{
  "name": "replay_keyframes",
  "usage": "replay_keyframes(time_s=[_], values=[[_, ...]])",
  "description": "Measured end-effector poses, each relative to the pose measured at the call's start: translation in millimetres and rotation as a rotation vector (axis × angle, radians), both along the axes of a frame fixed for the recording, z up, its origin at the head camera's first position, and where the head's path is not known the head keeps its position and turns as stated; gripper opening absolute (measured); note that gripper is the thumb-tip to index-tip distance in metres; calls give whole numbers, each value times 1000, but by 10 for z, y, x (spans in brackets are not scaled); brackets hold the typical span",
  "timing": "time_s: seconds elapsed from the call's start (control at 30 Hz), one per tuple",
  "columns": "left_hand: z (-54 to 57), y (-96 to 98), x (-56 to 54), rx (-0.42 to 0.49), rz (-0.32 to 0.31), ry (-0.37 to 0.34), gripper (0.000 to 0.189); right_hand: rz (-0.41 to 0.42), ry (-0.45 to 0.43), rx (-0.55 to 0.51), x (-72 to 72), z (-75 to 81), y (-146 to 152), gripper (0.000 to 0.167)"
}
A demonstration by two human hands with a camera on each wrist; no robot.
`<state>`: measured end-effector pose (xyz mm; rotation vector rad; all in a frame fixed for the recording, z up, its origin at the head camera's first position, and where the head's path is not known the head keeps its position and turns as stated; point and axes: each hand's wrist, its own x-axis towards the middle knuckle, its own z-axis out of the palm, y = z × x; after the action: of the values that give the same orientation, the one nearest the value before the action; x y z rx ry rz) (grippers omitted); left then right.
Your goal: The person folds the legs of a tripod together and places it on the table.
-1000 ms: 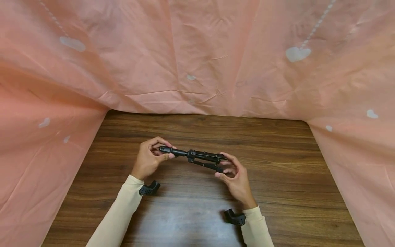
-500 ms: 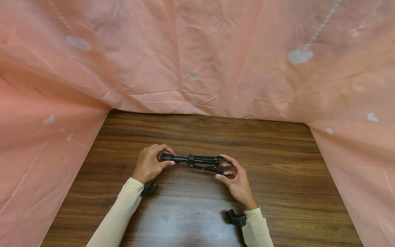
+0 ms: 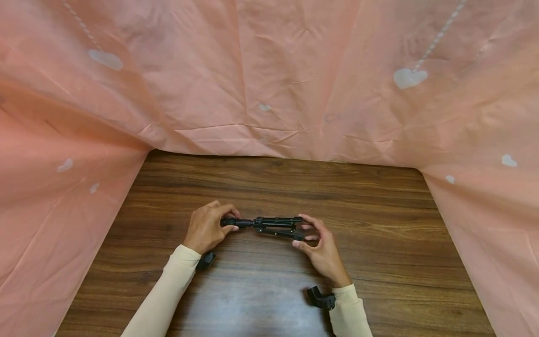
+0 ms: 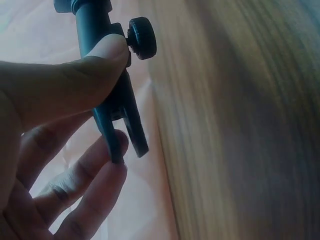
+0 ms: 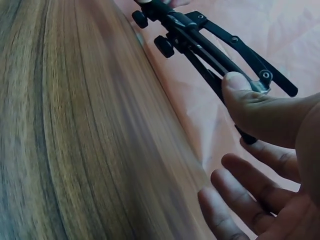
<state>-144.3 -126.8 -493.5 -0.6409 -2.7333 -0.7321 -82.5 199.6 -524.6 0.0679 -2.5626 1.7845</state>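
Observation:
A small black tripod (image 3: 258, 223) lies sideways between my two hands, its legs partly folded and pointing right. My left hand (image 3: 206, 228) pinches the head end with thumb and fingers. In the left wrist view that end splits into two prongs (image 4: 134, 131), and a round knob (image 4: 143, 38) sticks out beside the thumb. My right hand (image 3: 323, 250) holds the leg ends between thumb and fingers. One leg (image 5: 234, 40) stands a little away from the shaft in the right wrist view, and another knob (image 5: 164, 46) shows farther up. Several fingers of the right hand touch nothing.
A brown wood-grain table (image 3: 370, 210) lies under the hands. Pink cloth (image 3: 273, 70) with pale hearts hangs along its back and both sides. Black wrist mounts (image 3: 322, 298) sit on both cuffs.
The tripod's left end has come down and toward me with my left hand, so it lies more level. The left wrist has turned over somewhat. My right hand has hardly moved.

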Motion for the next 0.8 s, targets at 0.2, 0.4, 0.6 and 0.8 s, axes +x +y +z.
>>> replay_keyframes(time_s=[0.2, 0.4, 0.6, 0.8], values=[[-83, 18, -14, -37, -6, -3, 31, 2, 14, 110, -8, -48, 10, 72], [-163, 37, -39, -62, -7, 1, 33, -6, 47, 244, 9, -110, 8, 71], [-222, 59, -30, -68, -12, -10, 33, -6, 23, 332, 6, -147, 5, 71], [-253, 73, -34, -65, -14, -18, 33, -6, -8, 376, -12, -159, 4, 70]])
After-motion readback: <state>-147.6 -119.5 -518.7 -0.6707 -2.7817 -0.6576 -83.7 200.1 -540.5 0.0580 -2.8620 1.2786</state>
